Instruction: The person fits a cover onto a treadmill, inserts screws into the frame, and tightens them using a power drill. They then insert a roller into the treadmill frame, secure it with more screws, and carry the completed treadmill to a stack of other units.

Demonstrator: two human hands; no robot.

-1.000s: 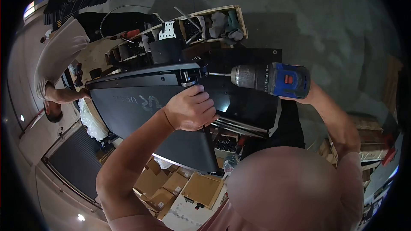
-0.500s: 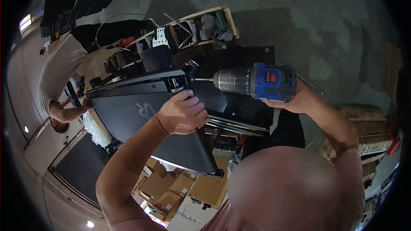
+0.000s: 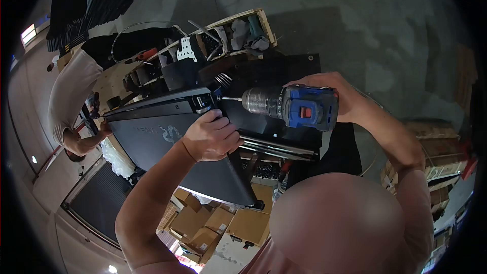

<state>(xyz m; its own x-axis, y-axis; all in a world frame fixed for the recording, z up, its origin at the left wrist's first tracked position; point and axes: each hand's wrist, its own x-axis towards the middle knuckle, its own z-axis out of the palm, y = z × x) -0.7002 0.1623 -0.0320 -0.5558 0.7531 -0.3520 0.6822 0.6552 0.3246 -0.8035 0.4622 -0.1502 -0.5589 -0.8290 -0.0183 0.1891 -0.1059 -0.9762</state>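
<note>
My right hand [image 3: 347,96] grips a blue and black cordless drill [image 3: 310,107] from behind. Its long bit [image 3: 232,99] points left, and the tip meets the metal fitting at the corner of a large dark panel [image 3: 152,134] with a pale logo. My left hand [image 3: 213,136] is closed around that panel's edge, just below the shiny round fitting [image 3: 203,102]. Whether the bit sits in a screw is too small to tell.
A co-worker [image 3: 76,83] at the left has a hand at the panel's far end. Behind the panel stands a wooden box [image 3: 261,20] with rags and hardware. Cardboard boxes [image 3: 248,223] lie below, and metal rails [image 3: 279,147] lie right of my left hand.
The drill has shifted left and tilted, and my right hand now shows along its upper side rather than underneath. My left hand keeps its hold on the panel. The view has shifted slightly.
</note>
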